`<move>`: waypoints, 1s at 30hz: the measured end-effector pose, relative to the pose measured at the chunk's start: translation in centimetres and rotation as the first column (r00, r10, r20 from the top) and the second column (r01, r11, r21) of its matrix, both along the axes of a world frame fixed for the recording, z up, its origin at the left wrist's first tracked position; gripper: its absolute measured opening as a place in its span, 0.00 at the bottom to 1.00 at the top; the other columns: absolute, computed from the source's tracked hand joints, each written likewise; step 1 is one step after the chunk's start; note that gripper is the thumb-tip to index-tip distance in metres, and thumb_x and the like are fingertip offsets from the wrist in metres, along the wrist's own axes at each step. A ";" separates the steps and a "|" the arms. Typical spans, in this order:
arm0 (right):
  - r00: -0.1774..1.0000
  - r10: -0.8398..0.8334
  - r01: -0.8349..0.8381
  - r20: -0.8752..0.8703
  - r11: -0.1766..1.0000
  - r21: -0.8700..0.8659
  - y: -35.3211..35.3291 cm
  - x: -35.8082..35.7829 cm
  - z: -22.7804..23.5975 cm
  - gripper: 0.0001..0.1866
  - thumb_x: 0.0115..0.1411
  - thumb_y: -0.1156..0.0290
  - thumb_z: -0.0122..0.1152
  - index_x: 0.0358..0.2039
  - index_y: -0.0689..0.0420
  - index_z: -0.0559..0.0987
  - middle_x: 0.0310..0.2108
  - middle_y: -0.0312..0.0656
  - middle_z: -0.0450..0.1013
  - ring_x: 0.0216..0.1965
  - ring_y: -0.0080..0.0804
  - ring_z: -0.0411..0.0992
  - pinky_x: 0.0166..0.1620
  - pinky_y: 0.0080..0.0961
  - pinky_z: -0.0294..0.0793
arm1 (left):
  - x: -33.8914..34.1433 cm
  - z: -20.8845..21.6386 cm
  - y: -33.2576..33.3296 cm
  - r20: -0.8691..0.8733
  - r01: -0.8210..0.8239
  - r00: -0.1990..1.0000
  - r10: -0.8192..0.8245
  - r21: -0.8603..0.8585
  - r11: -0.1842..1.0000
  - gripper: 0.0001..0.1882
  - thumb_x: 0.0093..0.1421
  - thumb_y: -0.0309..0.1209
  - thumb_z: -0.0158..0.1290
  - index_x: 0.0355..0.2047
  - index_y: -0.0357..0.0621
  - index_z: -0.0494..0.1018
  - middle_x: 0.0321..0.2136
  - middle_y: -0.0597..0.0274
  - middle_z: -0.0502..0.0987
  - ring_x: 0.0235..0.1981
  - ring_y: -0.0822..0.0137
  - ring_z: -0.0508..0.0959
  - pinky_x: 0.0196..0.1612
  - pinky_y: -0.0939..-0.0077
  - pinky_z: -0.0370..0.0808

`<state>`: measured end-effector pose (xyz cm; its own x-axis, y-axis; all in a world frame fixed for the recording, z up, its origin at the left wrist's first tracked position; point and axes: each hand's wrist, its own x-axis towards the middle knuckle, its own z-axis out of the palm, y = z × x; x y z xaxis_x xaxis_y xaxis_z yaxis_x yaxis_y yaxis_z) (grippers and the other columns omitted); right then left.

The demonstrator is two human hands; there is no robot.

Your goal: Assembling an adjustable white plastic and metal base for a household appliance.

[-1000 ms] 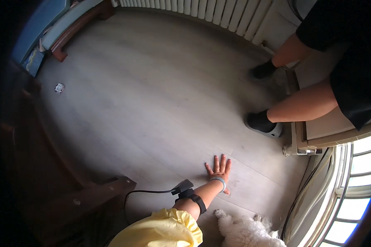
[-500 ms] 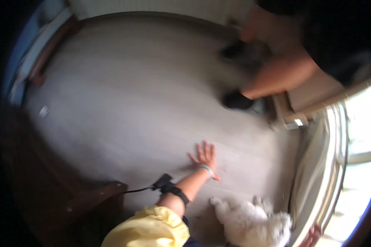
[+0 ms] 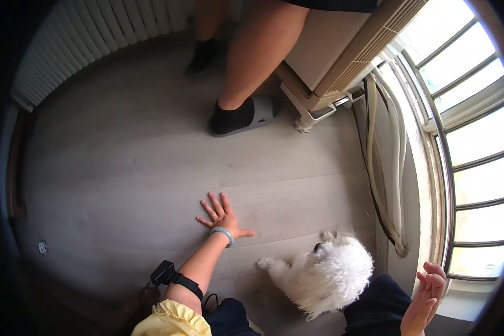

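Left grip (image 3: 223, 219): released, spread flat on floor (image 3: 134, 190). Right grip (image 3: 427, 295): raised, loosely curled, empty. Dog (image 3: 333, 274), white, curly-coated — on floor between them; presumably soft, light, wriggly — best supported under chest and hindquarters.

The grey plank floor (image 3: 112, 173) bears a fluffy white dog (image 3: 333, 274), a black-socked foot (image 3: 232, 119) in a grey slipper (image 3: 265, 112) and a small whitish object (image 3: 42, 247).
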<state>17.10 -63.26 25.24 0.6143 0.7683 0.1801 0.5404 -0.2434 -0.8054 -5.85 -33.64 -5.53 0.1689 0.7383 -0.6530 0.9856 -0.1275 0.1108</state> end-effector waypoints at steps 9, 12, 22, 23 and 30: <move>0.993 -0.029 0.028 -0.111 1.000 -0.010 -0.5 0.3 0.1 0.36 0.65 0.43 0.40 0.55 0.65 0.64 0.58 0.50 0.58 0.60 0.41 0.58 0.60 0.38 0.57 | 0.2 -0.5 0.1 -0.008 -0.003 1.000 0.003 -0.008 1.000 0.84 0.25 0.64 0.68 0.65 0.43 0.20 0.65 0.39 0.17 0.64 0.36 0.17 0.56 0.23 0.26; 0.993 -0.003 0.004 -0.121 1.000 0.010 -0.6 0.3 0.4 0.35 0.66 0.44 0.39 0.56 0.65 0.64 0.58 0.50 0.58 0.60 0.41 0.58 0.60 0.38 0.57 | 0.4 -0.7 0.1 -0.013 0.001 1.000 -0.001 -0.003 1.000 0.84 0.25 0.64 0.68 0.65 0.44 0.20 0.65 0.39 0.16 0.64 0.35 0.16 0.56 0.23 0.26; 0.996 -0.075 0.074 -0.046 0.997 -0.024 -1.0 0.7 -0.2 0.32 0.65 0.41 0.33 0.53 0.56 0.66 0.56 0.44 0.57 0.60 0.33 0.58 0.57 0.29 0.58 | 0.3 -0.6 -0.2 -0.011 0.001 1.000 -0.001 0.004 1.000 0.83 0.25 0.63 0.68 0.65 0.43 0.20 0.64 0.38 0.16 0.64 0.36 0.16 0.56 0.25 0.25; 0.996 -0.069 0.068 -0.057 0.998 -0.011 -0.9 0.7 -0.1 0.31 0.65 0.42 0.34 0.53 0.56 0.66 0.56 0.44 0.58 0.60 0.33 0.58 0.57 0.29 0.58 | 0.3 -0.6 -0.2 -0.008 0.001 1.000 -0.001 0.005 1.000 0.83 0.25 0.63 0.68 0.65 0.43 0.20 0.64 0.38 0.16 0.64 0.35 0.16 0.56 0.25 0.25; 0.998 -0.049 0.049 -0.039 0.999 -0.007 0.2 -0.2 0.2 0.30 0.66 0.43 0.34 0.53 0.56 0.65 0.56 0.43 0.58 0.59 0.32 0.58 0.58 0.28 0.58 | 0.1 -1.2 -0.2 0.004 0.007 1.000 -0.007 0.005 1.000 0.83 0.26 0.63 0.69 0.65 0.42 0.21 0.64 0.38 0.15 0.63 0.35 0.16 0.56 0.24 0.25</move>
